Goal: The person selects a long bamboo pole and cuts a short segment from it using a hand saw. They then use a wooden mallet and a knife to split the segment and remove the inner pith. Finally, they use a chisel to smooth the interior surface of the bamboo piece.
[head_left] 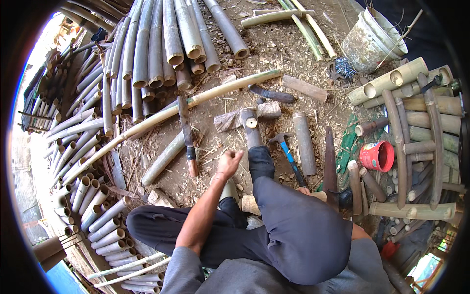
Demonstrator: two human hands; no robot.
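My left hand (228, 164) is closed, thumb side showing, just left of my dark-covered foot (261, 164). Whatever its fingers hold, if anything, is too small to make out. That foot presses on a short bamboo piece (254, 136) with a pale round hole cut near its far end. The piece rests across a rough wood block (227, 121). Mostly hidden by my raised knee, my right hand (304, 190) is closed at the handle end of a claw hammer (289, 154) with a blue and black handle. The hammer's head lies toward the bamboo piece.
A machete (184, 117) and a long bamboo pole (161, 115) lie left. Beside the hammer are a bamboo tube (304, 142) and a saw (330, 161). Stacked bamboo (171, 34) fills the far left; a red tub (377, 156), bamboo frame (413, 147) and dirty bucket (374, 41) stand right.
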